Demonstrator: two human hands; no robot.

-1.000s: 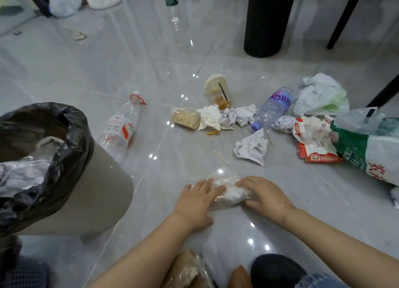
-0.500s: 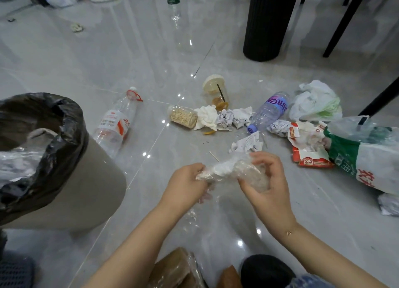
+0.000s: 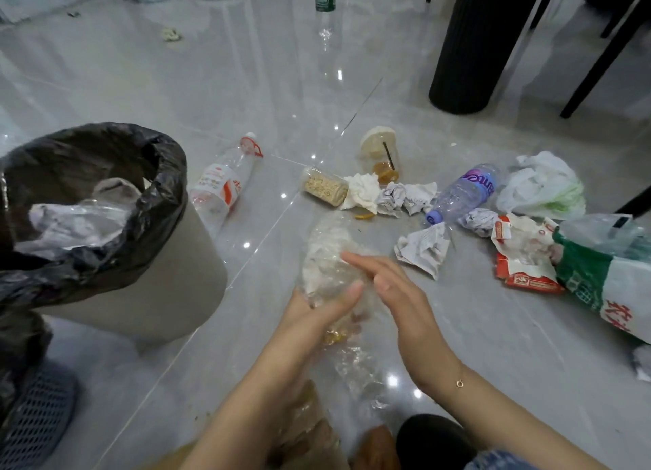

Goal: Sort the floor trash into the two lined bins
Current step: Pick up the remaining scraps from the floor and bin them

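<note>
**A:** What are the fingers (image 3: 355,288) doing?

**B:** My left hand (image 3: 317,311) has its fingers curled under a clear plastic bag (image 3: 326,258), with the thumb on top. It holds the bag up off the floor (image 3: 141,82). My right hand (image 3: 398,293) is flat with straight fingers. It pats the side of the bag and grips nothing.

**A:** Where is the bag?

**B:** In the air in front of me, near the bin with the black liner (image 3: 105,195). The bin is to my left. I see only that one bin.

**A:** How will the bag feel?

**B:** I think it is very light, soft and crinkly. It looks thin and a bit slippery, so it could slide out or puff back open. There is white stuff in it, but I cannot tell what.

**A:** Where should I hold it?

**B:** Squash it into a ball and grip it around the middle. Loose corners could catch on the liner.

**A:** What else is down there?

**B:** A water bottle with a red label (image 3: 222,184), a crumpled receipt (image 3: 422,247) and a bottle with a purple label (image 3: 465,191), all still on the floor.
</note>
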